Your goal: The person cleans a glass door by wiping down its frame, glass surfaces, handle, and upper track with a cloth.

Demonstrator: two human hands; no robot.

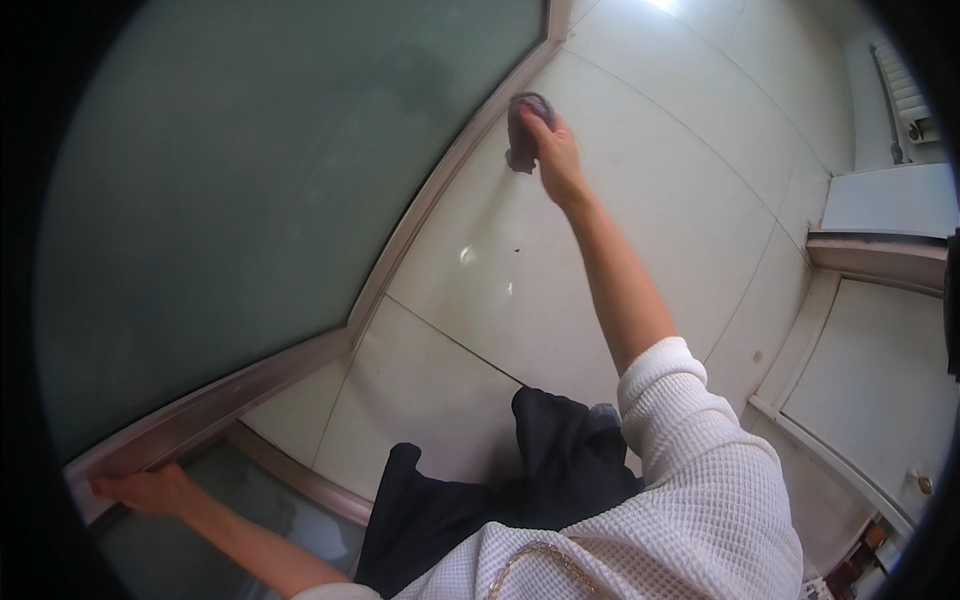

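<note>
A crumpled greyish-purple cloth is bunched in my right hand, which is stretched out over the tiled floor near the lower end of a glazed door. Frosted greenish glass fills most of this door, set in a pinkish-brown frame. A small gap of floor shows between the cloth and the frame. My left hand rests at the door's near frame edge, at the lower left. Its fingers curl around that edge, partly hidden.
Large pale glossy tiles cover the floor, with a small dark speck on them. A second glass panel stands behind my left forearm. White cabinet doors line the right side, one with a brass-coloured knob. A white radiator is at the upper right.
</note>
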